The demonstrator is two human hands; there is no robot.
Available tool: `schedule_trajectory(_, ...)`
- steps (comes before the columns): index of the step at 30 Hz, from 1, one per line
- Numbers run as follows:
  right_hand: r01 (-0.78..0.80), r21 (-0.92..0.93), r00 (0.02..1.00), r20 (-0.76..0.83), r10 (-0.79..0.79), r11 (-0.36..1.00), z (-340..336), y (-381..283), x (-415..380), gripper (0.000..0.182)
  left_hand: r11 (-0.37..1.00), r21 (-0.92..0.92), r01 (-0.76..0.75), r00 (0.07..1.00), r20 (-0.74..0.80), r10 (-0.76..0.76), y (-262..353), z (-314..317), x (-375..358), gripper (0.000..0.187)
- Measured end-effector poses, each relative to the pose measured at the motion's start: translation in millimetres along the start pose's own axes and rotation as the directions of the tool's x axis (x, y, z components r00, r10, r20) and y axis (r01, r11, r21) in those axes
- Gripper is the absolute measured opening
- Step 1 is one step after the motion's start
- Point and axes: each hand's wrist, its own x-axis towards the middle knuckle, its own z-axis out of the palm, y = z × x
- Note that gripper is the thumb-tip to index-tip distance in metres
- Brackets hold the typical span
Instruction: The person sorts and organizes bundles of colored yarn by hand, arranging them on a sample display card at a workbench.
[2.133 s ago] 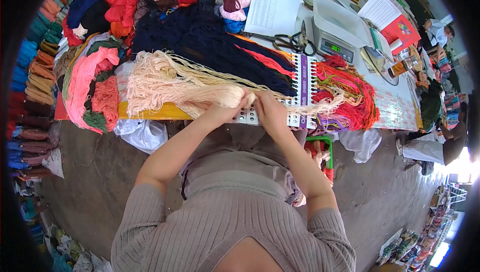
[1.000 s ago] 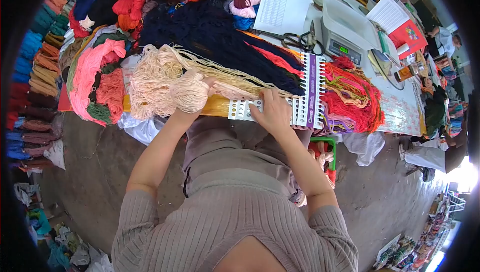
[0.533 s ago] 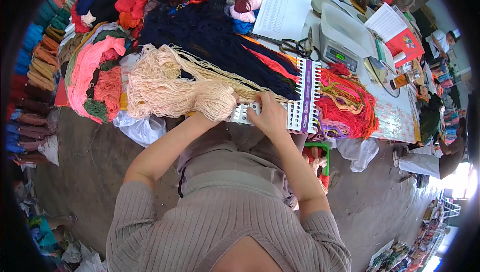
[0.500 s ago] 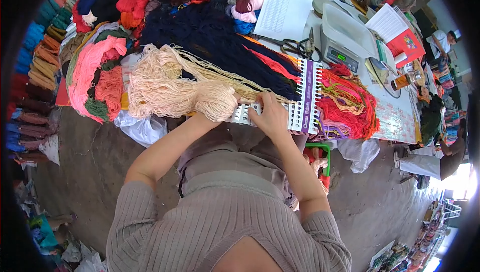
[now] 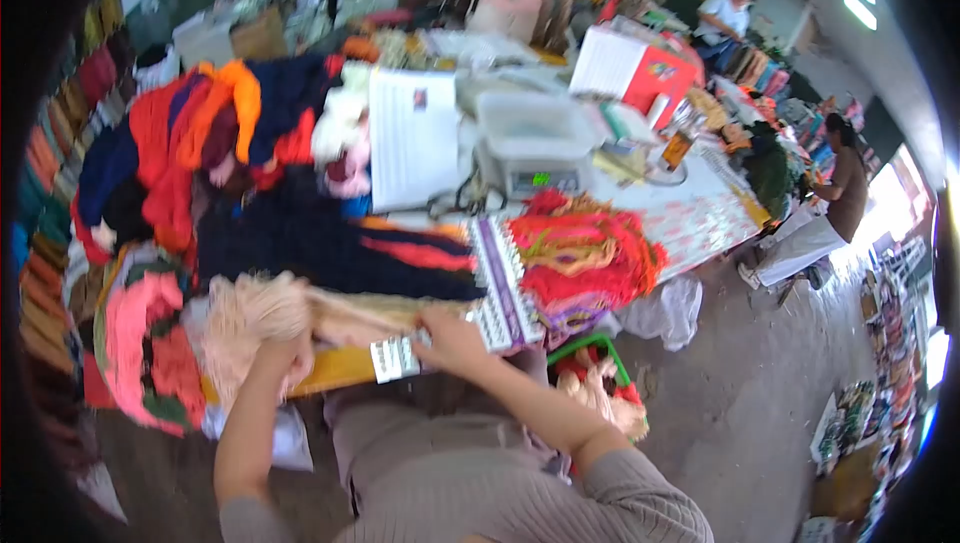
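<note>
Since half a second ago, the left hand (image 5: 288,347) has drawn the pale yarn (image 5: 240,321) away from the punched card (image 5: 393,359), toward the counter's (image 5: 697,233) left end. It grasps the bunched strands, its fingers mostly hidden and blurred. The right hand (image 5: 452,345), half open, thumb apart, still rests on the card.

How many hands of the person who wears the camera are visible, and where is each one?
2. The left hand is at the bundle of pale yarn, its fingers partly hidden; the right hand is at the white card, farther right.
</note>
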Motion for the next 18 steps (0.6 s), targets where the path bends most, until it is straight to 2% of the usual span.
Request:
schedule_trajectory(1,0.010,-0.003,1.000,-0.013,-0.010,1.000,2,1,0,0.032,0.971,-0.166,0.172,0.949,0.291,-0.118,-36,89,-34,0.016)
schedule_trajectory(3,0.020,-0.026,0.999,-0.029,-0.021,0.999,2,0,-2,0.033,0.950,-0.072,0.303,0.831,0.508,-0.227,-89,54,9,0.017)
schedule_trajectory(5,0.048,-0.029,0.998,-0.027,-0.049,0.998,8,6,-2,0.034,0.909,0.049,0.414,0.810,0.435,-0.393,-127,33,23,0.019)
schedule_trajectory(6,0.037,-0.040,0.999,-0.027,-0.038,0.999,10,7,-2,0.035,0.899,0.130,0.419,0.771,0.472,-0.428,-145,38,27,0.019)
schedule_trajectory(7,0.038,-0.047,0.999,-0.003,-0.038,0.998,10,8,-1,0.037,0.879,0.154,0.451,0.760,0.450,-0.469,-163,52,30,0.020)
schedule_trajectory(9,0.036,-0.063,0.999,0.018,-0.035,0.997,6,3,-1,0.039,0.814,0.104,0.571,0.705,0.446,-0.551,-166,17,50,0.019)
schedule_trajectory(10,0.044,-0.090,0.999,0.010,-0.044,0.995,10,6,0,0.039,0.793,0.139,0.593,0.677,0.447,-0.585,-170,23,52,0.020)
schedule_trajectory(12,0.082,-0.125,0.997,0.002,-0.082,0.989,14,9,0,0.038,0.858,0.225,0.462,0.576,0.660,-0.483,-180,14,53,0.020)
schedule_trajectory(13,0.095,-0.118,0.995,-0.005,-0.097,0.988,15,10,-1,0.041,0.790,0.239,0.564,0.459,0.705,-0.541,-171,-24,69,0.019)
schedule_trajectory(15,0.175,-0.179,0.981,-0.047,-0.186,0.968,15,10,-3,0.035,0.763,0.190,0.618,0.518,0.631,-0.577,-176,10,55,0.022)
schedule_trajectory(16,0.162,-0.156,0.985,-0.034,-0.170,0.974,8,3,-4,0.037,0.808,0.112,0.579,0.584,0.635,-0.506,-158,-35,63,0.029)
schedule_trajectory(17,0.147,-0.132,0.989,-0.015,-0.150,0.980,3,-2,-7,0.039,0.788,0.055,0.613,0.582,0.643,-0.498,-149,-44,65,0.039)
schedule_trajectory(18,0.126,-0.161,0.992,-0.009,-0.129,0.979,2,-3,-6,0.039,0.794,-0.063,0.604,0.675,0.571,-0.468,-136,-54,61,0.045)
